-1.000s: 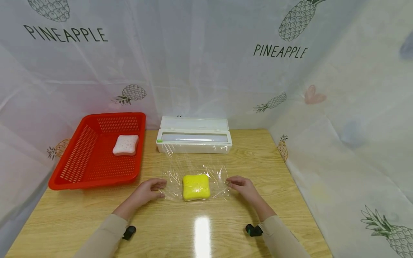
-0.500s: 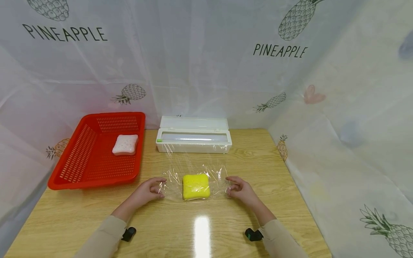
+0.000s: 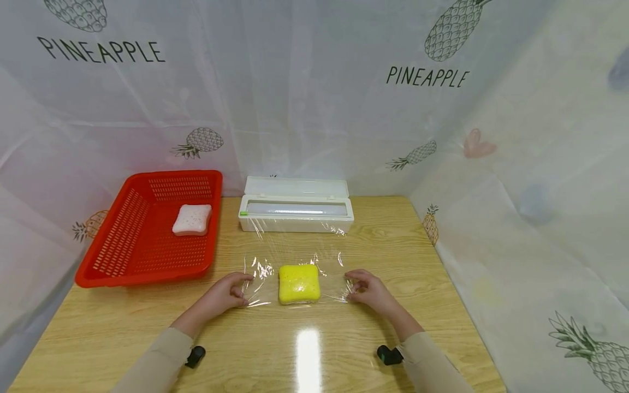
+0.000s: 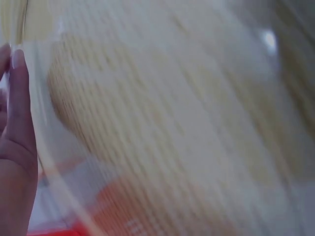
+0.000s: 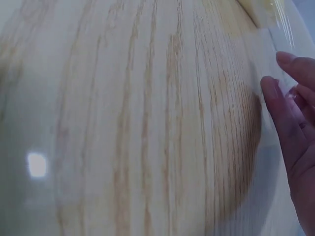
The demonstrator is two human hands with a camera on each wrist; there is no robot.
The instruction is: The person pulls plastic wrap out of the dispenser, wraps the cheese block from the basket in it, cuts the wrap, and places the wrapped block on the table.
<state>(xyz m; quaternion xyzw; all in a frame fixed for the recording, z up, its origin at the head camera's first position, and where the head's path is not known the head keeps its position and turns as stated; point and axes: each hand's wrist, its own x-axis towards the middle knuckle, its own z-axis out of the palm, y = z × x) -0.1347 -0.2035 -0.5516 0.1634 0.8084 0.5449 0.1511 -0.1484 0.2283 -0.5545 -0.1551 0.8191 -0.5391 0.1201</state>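
Note:
A yellow sponge [image 3: 299, 284] lies mid-table under clear cling film [image 3: 262, 270], which runs back to a white cling film box [image 3: 297, 223]. My left hand [image 3: 227, 291] grips the film's left edge, fingers bent toward the thumb. On the opposite side, my right hand [image 3: 369, 292] holds the right edge, and some film shows bunched between its fingers in the right wrist view. Blur in the left wrist view hides the exact hold of the left fingertips [image 4: 18, 61]. Both hands stay apart from the sponge.
To the left stands a red plastic basket [image 3: 162, 275] with a pale pink sponge [image 3: 192, 220] inside. The box's lid [image 3: 296, 187] is raised at the back, by the patterned curtain [image 3: 314, 109]. A green tab [image 3: 243, 213] sits at the box's left end.
The film has been drawn flatter and smoother around the yellow sponge, and its glints have shifted. Both hands have moved only slightly, with the right fingers curling further in on the film edge.

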